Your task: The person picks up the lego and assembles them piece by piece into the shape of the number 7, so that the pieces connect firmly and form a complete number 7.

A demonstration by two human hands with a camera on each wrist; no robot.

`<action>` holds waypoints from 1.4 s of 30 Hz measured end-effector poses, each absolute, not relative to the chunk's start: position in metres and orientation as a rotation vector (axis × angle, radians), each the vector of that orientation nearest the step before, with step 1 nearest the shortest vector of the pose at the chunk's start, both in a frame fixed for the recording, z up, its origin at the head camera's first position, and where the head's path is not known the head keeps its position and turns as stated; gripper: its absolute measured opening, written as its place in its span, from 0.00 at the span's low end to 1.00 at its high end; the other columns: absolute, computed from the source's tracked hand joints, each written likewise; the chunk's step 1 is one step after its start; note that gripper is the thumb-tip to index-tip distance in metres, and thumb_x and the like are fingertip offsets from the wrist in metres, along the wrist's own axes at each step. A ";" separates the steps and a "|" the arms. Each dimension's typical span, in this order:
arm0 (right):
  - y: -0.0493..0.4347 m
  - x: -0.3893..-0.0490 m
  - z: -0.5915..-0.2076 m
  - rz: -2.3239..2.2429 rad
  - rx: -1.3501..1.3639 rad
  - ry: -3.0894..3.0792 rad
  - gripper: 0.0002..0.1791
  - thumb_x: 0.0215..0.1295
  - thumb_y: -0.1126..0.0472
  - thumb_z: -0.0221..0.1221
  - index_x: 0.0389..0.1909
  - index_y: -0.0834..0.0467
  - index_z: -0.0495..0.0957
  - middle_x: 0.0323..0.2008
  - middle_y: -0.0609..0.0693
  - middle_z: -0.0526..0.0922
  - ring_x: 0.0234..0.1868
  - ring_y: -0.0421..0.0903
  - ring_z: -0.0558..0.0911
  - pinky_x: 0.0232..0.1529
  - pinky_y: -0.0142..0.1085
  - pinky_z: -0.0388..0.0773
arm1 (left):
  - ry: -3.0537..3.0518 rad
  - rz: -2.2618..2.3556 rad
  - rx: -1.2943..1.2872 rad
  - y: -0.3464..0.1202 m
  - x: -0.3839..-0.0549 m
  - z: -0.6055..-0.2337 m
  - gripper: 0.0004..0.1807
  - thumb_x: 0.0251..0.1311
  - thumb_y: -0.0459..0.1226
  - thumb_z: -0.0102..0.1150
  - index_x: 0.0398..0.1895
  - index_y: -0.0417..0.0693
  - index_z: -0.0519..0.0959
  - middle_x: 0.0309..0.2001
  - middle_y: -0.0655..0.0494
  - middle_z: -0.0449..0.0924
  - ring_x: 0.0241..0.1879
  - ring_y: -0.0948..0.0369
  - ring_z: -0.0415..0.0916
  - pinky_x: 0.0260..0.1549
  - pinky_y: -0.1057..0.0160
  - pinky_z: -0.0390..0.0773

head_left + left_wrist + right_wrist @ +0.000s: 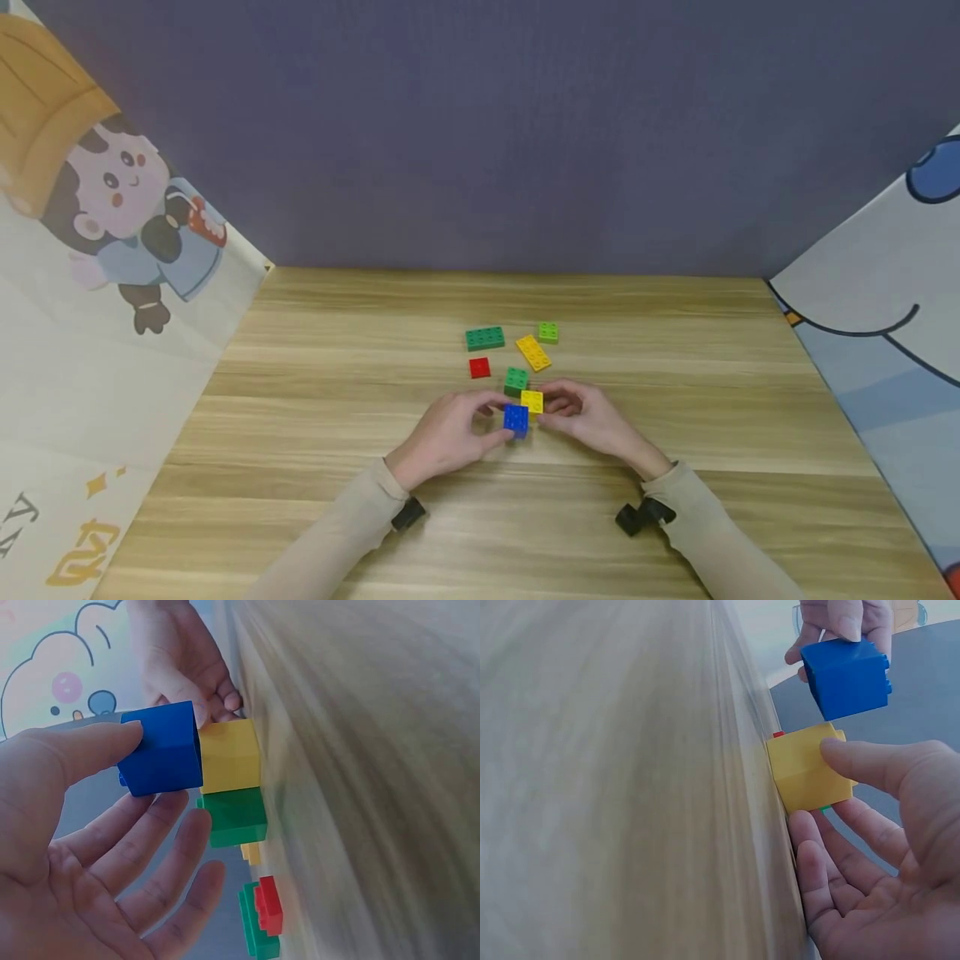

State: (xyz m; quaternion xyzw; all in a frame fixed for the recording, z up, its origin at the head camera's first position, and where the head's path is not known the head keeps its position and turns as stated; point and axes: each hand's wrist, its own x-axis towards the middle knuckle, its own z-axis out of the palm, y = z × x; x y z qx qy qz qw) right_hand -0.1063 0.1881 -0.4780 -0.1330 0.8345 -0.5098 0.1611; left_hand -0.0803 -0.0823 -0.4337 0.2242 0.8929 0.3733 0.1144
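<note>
Between thumb and fingers my left hand [453, 429] pinches a blue toy brick [161, 750], studs up, raised off the wooden table. My right hand [592, 417] holds a yellow brick [810, 769] low at the tabletop, its thumb on one side and fingertips on the other. The blue brick is just left of the yellow one and a little nearer to me in the head view. Directly behind them stands a green brick [516, 381], partly hidden by the yellow brick in the right wrist view.
Farther back on the table [337, 375] lie a red brick [479, 367], a long dark green brick [485, 337], a long orange-yellow brick [533, 352] and a small lime brick [548, 332]. A dark panel [510, 133] closes off the back; printed panels flank both sides.
</note>
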 end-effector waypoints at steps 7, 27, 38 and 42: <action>0.188 -0.106 -0.476 -1.451 -0.377 2.381 0.26 0.68 0.59 0.72 0.65 0.60 0.81 0.54 0.57 0.87 0.49 0.48 0.85 0.49 0.31 0.84 | 2.636 1.108 0.675 -0.082 -0.082 -0.429 0.21 0.68 0.46 0.72 0.63 0.55 0.84 0.60 0.59 0.88 0.53 0.58 0.86 0.52 0.55 0.85; 0.187 -0.107 -0.477 -1.441 -0.380 2.387 0.25 0.68 0.57 0.72 0.63 0.61 0.81 0.52 0.56 0.88 0.47 0.47 0.86 0.47 0.32 0.85 | 2.641 1.145 0.680 -0.080 -0.095 -0.430 0.24 0.67 0.46 0.72 0.64 0.52 0.84 0.58 0.55 0.89 0.51 0.57 0.87 0.50 0.55 0.86; 0.186 -0.105 -0.475 -1.432 -0.358 2.393 0.25 0.68 0.55 0.72 0.63 0.60 0.82 0.52 0.56 0.88 0.47 0.46 0.86 0.48 0.31 0.84 | 2.648 1.181 0.643 -0.077 -0.102 -0.433 0.23 0.67 0.47 0.72 0.63 0.52 0.84 0.55 0.57 0.90 0.50 0.59 0.87 0.50 0.56 0.87; 0.186 -0.105 -0.475 -1.436 -0.354 2.389 0.25 0.69 0.55 0.72 0.63 0.60 0.81 0.52 0.55 0.88 0.48 0.47 0.85 0.47 0.31 0.84 | 2.640 1.201 0.661 -0.076 -0.103 -0.433 0.23 0.68 0.47 0.72 0.63 0.52 0.84 0.55 0.57 0.90 0.49 0.60 0.87 0.50 0.57 0.87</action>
